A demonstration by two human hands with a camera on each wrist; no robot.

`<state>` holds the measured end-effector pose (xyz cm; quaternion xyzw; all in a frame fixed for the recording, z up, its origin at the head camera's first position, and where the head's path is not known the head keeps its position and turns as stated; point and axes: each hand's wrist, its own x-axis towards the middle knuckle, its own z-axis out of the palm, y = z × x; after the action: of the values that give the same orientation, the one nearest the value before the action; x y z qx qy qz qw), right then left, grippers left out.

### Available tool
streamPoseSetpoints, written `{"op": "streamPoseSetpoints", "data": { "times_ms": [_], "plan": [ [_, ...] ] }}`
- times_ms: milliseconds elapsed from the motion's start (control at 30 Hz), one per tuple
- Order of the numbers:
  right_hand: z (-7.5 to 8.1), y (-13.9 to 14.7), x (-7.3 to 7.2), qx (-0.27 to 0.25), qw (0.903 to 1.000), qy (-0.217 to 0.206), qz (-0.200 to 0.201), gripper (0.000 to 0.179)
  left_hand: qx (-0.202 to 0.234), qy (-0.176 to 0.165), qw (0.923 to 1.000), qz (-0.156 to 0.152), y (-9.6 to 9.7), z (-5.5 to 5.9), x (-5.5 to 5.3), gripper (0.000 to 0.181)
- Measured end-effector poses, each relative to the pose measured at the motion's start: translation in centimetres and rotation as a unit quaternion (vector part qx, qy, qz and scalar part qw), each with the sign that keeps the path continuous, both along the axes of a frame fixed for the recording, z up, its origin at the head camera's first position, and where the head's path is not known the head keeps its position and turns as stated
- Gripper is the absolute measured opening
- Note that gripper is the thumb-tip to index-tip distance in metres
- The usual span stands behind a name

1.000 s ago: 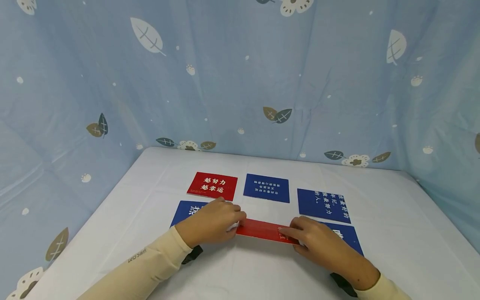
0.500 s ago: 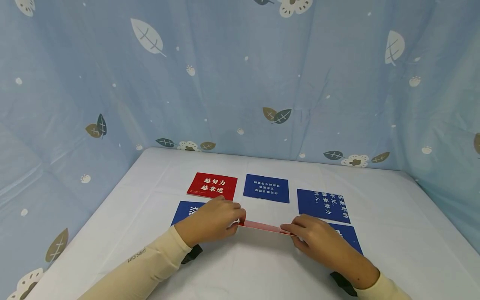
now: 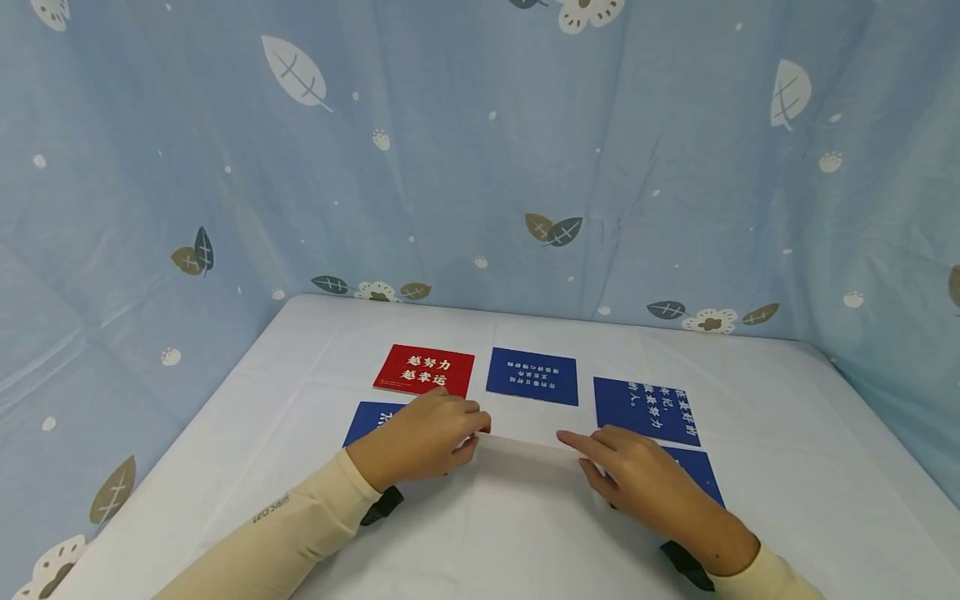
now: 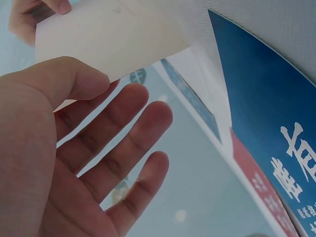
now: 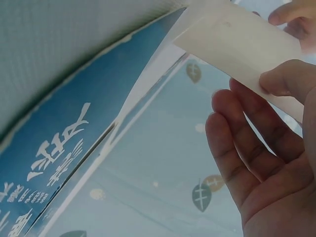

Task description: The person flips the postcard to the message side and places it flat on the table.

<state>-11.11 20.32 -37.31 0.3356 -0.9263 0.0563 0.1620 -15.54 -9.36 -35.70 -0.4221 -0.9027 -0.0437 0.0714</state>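
Observation:
Between my two hands a card (image 3: 528, 450) stands tilted up, its plain white back towards the head camera and its red face out of sight. On its left end my left hand (image 3: 420, 437) pinches with thumb and index finger; the other fingers spread loosely behind it. At the opposite end my right hand (image 3: 645, 475) holds the card with its thumb on the white back (image 5: 232, 39) and fingers behind. A blue card (image 3: 367, 419) with white characters lies partly hidden by the left hand. Another blue card (image 3: 697, 475) is partly covered by the right hand.
Farther back on the white tablecloth (image 3: 772, 400) lie a red card (image 3: 423, 371), a blue card (image 3: 532, 377) and, to the right, another blue card (image 3: 647, 410). A light blue curtain (image 3: 450, 167) with leaf prints hangs along the table's far edge.
The held card has tipped over: its red face showed at first, narrowed to a strip, and now the white back shows. Both hands stay nearly in place; the right index finger has straightened.

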Motion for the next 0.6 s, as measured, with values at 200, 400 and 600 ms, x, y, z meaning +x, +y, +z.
{"op": "streamPoseSetpoints", "data": {
  "times_ms": [200,400,600],
  "plan": [
    [0.07,0.02,0.04,-0.008,1.0000,-0.004,-0.003,0.060,0.002,-0.007,0.9999,0.011,0.01,0.17,0.07,0.018],
    [0.13,-0.04,0.20,-0.018,0.9997,-0.004,-0.013,0.060,0.029,-0.024,0.9991,0.018,0.06,0.14,0.06,0.016],
    [0.39,-0.32,0.41,-0.033,0.9980,-0.031,-0.045,0.062,0.060,-0.042,0.9969,0.028,0.19,0.02,0.01,0.011]
  ]
}}
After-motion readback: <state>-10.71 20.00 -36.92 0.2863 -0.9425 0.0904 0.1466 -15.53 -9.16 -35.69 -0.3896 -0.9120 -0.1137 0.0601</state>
